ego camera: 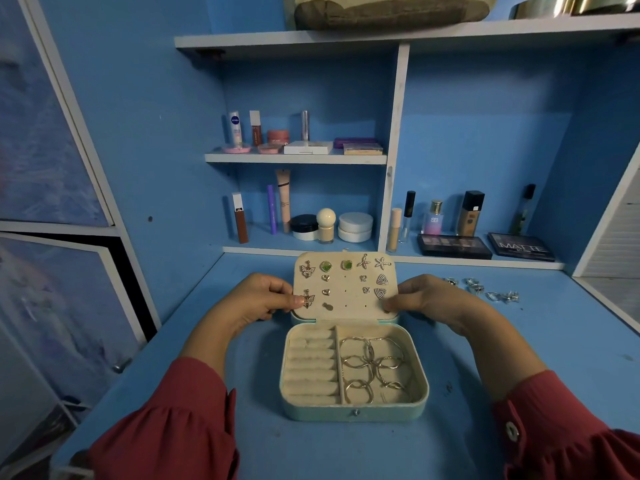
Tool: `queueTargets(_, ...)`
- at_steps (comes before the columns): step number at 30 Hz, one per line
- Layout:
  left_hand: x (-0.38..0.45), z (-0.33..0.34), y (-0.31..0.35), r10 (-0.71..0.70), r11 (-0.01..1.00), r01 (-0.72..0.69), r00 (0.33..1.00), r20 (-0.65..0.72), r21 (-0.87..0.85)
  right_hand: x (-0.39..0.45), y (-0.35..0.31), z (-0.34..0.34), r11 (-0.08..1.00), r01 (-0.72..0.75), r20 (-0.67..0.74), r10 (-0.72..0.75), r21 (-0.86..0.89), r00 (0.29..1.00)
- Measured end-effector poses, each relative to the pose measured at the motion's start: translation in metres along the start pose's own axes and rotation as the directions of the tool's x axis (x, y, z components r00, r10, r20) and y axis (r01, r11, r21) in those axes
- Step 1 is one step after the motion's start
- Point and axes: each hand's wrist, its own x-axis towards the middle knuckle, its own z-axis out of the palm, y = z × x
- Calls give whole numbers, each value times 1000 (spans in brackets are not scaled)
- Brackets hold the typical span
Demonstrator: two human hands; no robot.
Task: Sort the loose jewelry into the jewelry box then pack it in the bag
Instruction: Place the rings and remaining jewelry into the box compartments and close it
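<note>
jewelry box (353, 407) open | lid (344, 289) pinched between left hand (258, 299), right hand (426, 296)

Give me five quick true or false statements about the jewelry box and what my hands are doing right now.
1. The jewelry box is open. True.
2. The ring rolls on the box's left side hold several rings. False: they hold none.
3. Both the left hand and the right hand hold the earring panel by its edges. True.
4. The hoop earrings lie on the desk. False: they lie in the box's right compartment.
5. Loose silver pieces lie on the desk right of the box. True.
</note>
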Motion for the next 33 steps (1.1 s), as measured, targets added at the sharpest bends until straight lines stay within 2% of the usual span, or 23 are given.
queueTargets(14,0,-1,-1,17,1000,-17,1000,4,-4,-3,-5,-1,999,-12,-49,9,-48,999)
queueTargets(27,3,-2,-5,7,1000,-7,1000,11,-8,-2,-3,3,999,-7,-26,6,-50,1000)
queueTargets(33,6,0,-9,16,992,-22,999,-47,-123,-7,-4,-7,1000,7,-59,-6,27,998)
